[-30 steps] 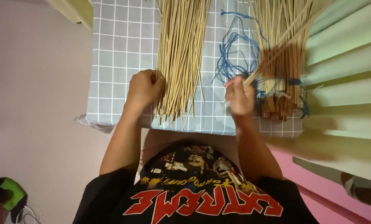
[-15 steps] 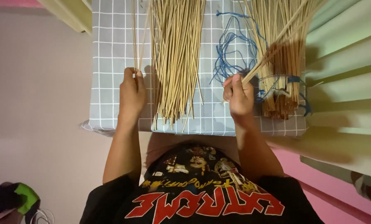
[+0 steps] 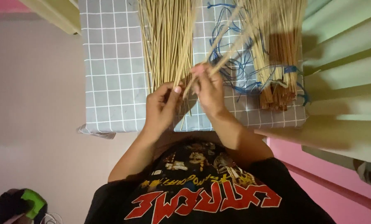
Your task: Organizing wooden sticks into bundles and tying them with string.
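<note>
Right now the right hand (image 3: 210,89) pinches a few sticks (image 3: 229,41) slanting up-right, while the left hand (image 3: 162,105) (fingers loosely curled) touches the loose stick pile (image 3: 167,39), which runs straight away.

No packages, labels, signs or screens in view. Nearest thing to one is the printed graphic on the black shirt (image 3: 202,186) at bottom centre: big red block lettering edged in white, with a cluster of small multicoloured cartoon pictures above it. Nothing packaged on the counter.
</note>
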